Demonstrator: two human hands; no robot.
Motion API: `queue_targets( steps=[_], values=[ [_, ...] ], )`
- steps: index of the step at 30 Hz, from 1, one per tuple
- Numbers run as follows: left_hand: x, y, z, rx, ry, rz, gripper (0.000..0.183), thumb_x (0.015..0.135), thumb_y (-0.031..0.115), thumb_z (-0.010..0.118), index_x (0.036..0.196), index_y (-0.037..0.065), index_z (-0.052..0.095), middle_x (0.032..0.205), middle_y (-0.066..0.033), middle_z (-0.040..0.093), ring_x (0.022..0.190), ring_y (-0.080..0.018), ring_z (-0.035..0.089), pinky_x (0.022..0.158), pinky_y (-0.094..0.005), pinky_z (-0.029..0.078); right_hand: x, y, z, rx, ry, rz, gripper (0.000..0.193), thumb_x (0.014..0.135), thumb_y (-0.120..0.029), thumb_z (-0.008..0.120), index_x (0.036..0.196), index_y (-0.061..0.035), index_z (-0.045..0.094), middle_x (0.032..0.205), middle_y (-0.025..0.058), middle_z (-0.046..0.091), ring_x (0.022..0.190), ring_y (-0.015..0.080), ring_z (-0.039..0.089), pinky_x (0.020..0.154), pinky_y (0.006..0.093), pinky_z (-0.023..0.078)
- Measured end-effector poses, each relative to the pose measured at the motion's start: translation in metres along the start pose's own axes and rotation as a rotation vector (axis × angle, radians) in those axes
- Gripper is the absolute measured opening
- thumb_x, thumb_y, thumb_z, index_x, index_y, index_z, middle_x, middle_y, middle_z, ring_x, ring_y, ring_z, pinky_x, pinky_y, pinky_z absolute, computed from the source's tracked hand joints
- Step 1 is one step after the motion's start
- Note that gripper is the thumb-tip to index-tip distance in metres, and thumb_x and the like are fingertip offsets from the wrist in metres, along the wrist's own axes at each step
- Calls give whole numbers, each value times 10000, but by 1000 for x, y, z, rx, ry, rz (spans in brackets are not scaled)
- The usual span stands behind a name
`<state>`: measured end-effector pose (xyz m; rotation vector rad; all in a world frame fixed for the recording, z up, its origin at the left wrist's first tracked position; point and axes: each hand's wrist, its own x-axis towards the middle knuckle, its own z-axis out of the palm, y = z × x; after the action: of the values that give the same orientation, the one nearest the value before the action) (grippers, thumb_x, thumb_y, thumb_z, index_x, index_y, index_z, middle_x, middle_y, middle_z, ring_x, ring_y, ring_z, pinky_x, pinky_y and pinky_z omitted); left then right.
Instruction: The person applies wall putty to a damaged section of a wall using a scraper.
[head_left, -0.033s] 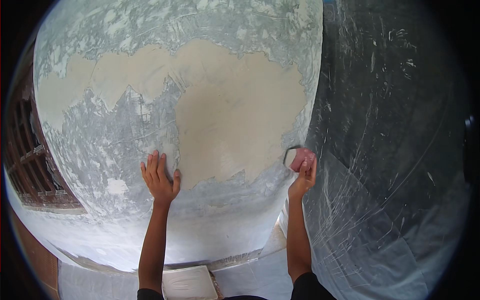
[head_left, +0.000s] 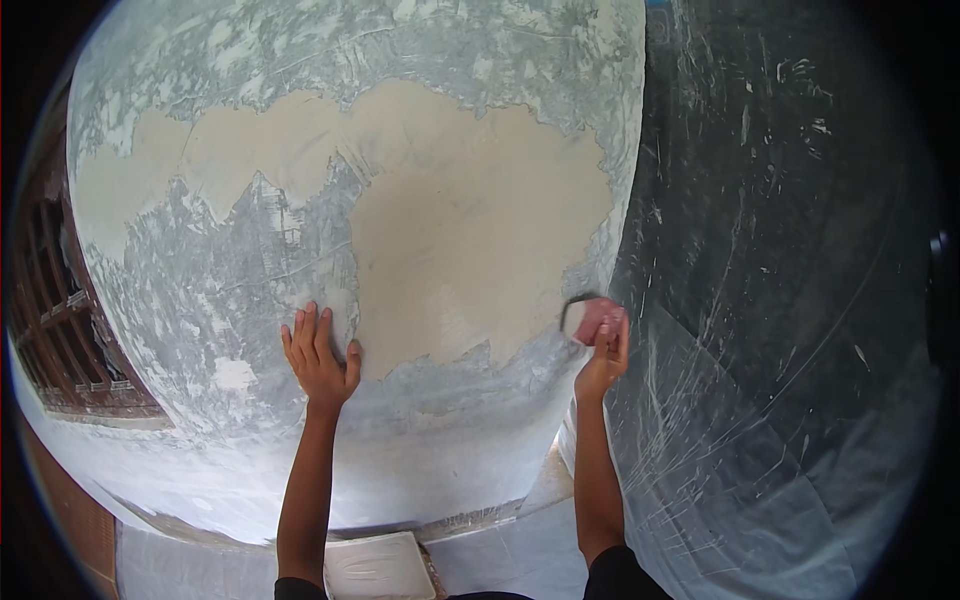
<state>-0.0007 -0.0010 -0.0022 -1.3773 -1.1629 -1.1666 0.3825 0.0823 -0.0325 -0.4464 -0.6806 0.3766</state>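
A grey wall [head_left: 230,290] with patchy whitish coating stands in front of me. Across its middle spreads a broad area of smooth beige putty [head_left: 470,210] with ragged edges. My left hand [head_left: 322,360] lies flat on the wall, fingers stretched and spread, just left of the putty's lower edge. Near the wall's right edge, my right hand [head_left: 603,365] grips a small reddish-pink putty scraper [head_left: 600,320] by its right part. Pale putty covers the scraper's left end. That end sits at the wall surface beside the putty's lower right border; exact contact I cannot tell.
A brown wooden lattice window [head_left: 70,310] is set in the wall at the left. Clear plastic sheeting [head_left: 740,480], splashed with white, hangs and lies at the right over a dark surface. Below, a pale rectangular panel [head_left: 380,568] rests on the sheeted floor.
My right hand with the putty scraper has shifted slightly left. My left hand stays in the same place on the wall.
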Motion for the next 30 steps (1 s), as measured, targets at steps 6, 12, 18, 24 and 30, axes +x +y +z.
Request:
queue_targets(
  steps=[6,12,18,24,30],
  values=[
    [2,3,1,-3,1,-6,525,895,323,483,1314,8,448,1401,-191,402,1317,-360,349,1104,-532,177,7,6,-3,-4,-49,3,465,889,-38,626,1312,68,465,1211,126,583,1056,152,566,934,266,428],
    [3,4,1,3,30,-12,487,885,317,499,1273,23,503,1369,-158,457,1315,-301,370,1109,-505,197,-4,18,-15,-391,-389,-51,468,900,-62,619,1317,71,454,1212,133,582,1059,150,562,928,270,436],
    [1,-1,0,1,-9,5,525,893,320,487,1315,11,448,1398,-193,405,1318,-358,349,1101,-532,180,-4,5,0,43,-122,6,450,883,-49,641,1287,79,489,1199,133,589,1036,150,571,913,263,440],
    [3,1,-1,1,32,-12,500,875,317,508,1278,21,499,1373,-163,453,1321,-304,364,1108,-508,194,-6,1,11,1,-148,6,437,889,-38,624,1289,73,488,1183,131,596,1010,155,580,907,259,445],
    [4,3,0,7,33,-11,494,888,329,495,1277,24,501,1374,-157,455,1317,-299,370,1108,-507,195,2,11,5,-199,-266,-27,452,894,-30,612,1313,61,466,1172,113,599,1001,133,580,889,247,450]
  ],
)
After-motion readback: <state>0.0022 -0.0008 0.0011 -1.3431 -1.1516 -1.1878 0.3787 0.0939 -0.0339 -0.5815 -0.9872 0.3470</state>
